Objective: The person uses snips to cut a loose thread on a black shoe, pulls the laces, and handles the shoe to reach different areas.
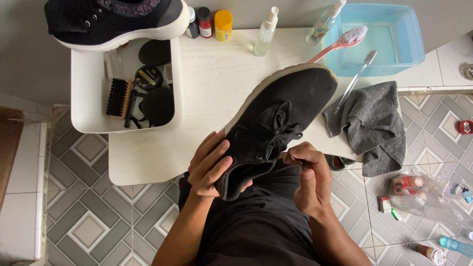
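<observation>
A black knit shoe [286,108] with a pale sole lies tilted across the front edge of the white table [217,83], toe pointing away from me. My left hand [209,165] grips its heel and collar. My right hand [308,177] pinches the end of a black lace [283,130] just below the tied bow. The heel end hangs over my lap.
A white tray [79,88] holds a brush, polish tin and pads, with a second black shoe [116,19] resting on its far rim. Small bottles, two sprays, a blue basin [409,34], pink brush, toothbrush and grey cloth [377,125] lie to the right. Bottles and a bag litter the tiled floor.
</observation>
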